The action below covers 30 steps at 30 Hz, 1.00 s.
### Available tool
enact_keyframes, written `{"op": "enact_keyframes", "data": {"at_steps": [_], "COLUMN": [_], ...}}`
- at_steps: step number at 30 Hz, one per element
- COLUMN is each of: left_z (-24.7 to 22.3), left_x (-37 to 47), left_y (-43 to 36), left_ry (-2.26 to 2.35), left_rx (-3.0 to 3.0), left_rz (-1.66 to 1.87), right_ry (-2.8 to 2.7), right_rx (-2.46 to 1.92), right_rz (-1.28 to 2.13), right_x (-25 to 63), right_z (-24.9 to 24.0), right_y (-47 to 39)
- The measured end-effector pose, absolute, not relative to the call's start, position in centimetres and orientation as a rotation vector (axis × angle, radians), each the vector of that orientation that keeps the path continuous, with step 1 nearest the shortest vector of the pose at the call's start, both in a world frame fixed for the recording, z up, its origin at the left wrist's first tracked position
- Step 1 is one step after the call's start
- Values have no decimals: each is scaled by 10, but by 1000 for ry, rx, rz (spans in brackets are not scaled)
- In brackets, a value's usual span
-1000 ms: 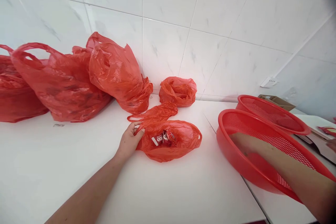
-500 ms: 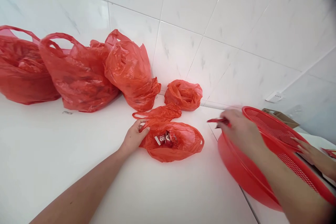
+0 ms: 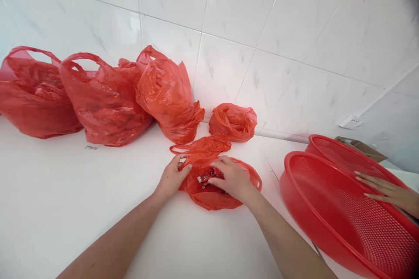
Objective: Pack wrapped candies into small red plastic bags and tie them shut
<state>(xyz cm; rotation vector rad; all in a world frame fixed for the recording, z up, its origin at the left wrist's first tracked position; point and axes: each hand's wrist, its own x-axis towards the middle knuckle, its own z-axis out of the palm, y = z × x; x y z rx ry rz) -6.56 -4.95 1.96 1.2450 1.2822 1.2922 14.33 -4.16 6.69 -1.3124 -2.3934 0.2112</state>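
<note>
An open red plastic bag [image 3: 209, 202] lies on the white table with small red printed packets [image 3: 204, 178] in it. My left hand [image 3: 173, 178] is closed on the bag's left edge, near its handle, pinching the thin plastic. Inside the mouth of the bag, my right hand [image 3: 234, 178] has its thumb and fingers curled around a small red packet, mostly hidden by the hand. Just behind the bag is a crumpled flat red plastic bag [image 3: 209, 144].
Full red plastic bags [image 3: 106, 104] line the tiled wall at left, and a smaller open one [image 3: 233, 123] sits at the centre back. A red mesh basket [image 3: 321, 196] stands at right, another [image 3: 340, 150] behind it. Another person's hand [image 3: 389, 192] rests near the baskets' rims.
My right hand has moved left from over the red basket into the open bag, bringing a small red packet. My left hand keeps its hold on the bag's edge.
</note>
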Motion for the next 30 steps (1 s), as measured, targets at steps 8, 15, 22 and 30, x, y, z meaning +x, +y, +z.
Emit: {"op": "enact_keyframes", "data": {"at_steps": [8,15,22,30], "left_z": [25,46,73,158], "left_x": [-76,-109,-116,-81], "left_y": [-45,-50,-38,-29], "left_ry": [1202,878,924,665], "left_rx": [1226,1286,1057,1057], "left_rz": [1137,749,1175,1583], "right_ry": [-1616,-1695,-1299,-921], "right_rx": [-1773,-1975,-1441,-816], "right_rz": [40,833,1069,849], "right_x": [221,257,250,228], "right_z": [49,50,77,132], "right_y": [-44,-64,-49,-20]}}
